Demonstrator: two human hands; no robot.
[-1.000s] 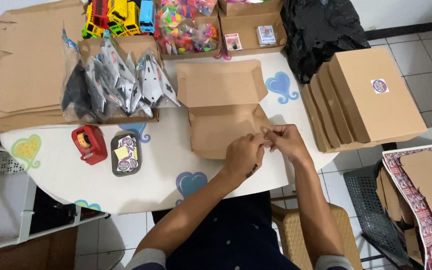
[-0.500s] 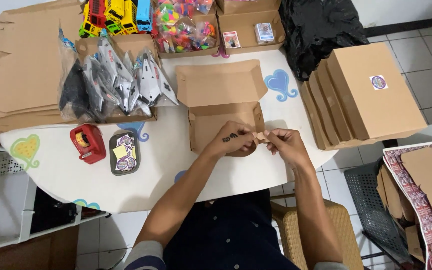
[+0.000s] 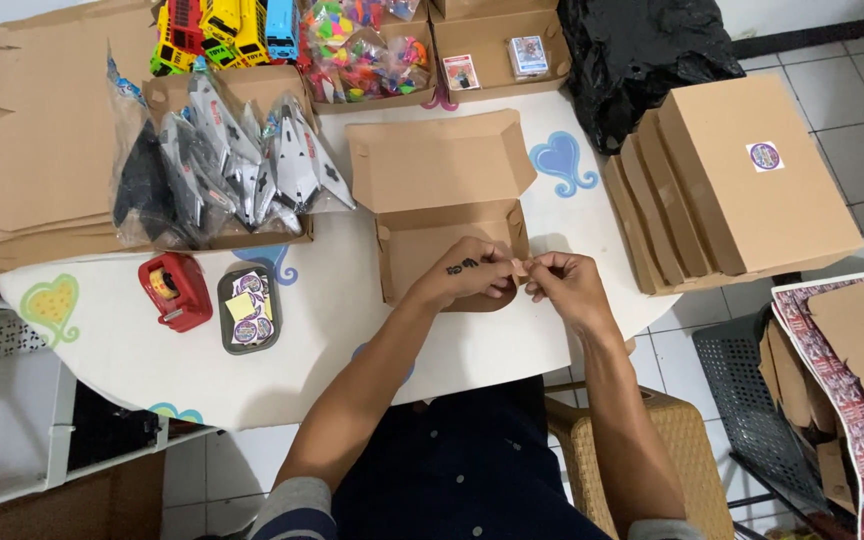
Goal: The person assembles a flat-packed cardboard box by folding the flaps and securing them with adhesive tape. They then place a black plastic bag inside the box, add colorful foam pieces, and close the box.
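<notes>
Both hands, left hand (image 3: 472,272) and right hand (image 3: 562,285), pinched the front right corner of the open cardboard box (image 3: 442,215) on the table (image 3: 352,330), mid-fold; tucking that flap squarely likely came next

Red tape dispenser (image 3: 174,290) beside sticker tray (image 3: 249,309); bagged toy planes (image 3: 222,165) behind.

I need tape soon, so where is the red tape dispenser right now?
In the head view, the red tape dispenser sits on the white table to the person's left, beside the small sticker tray and just below the bagged toy jets.
</notes>
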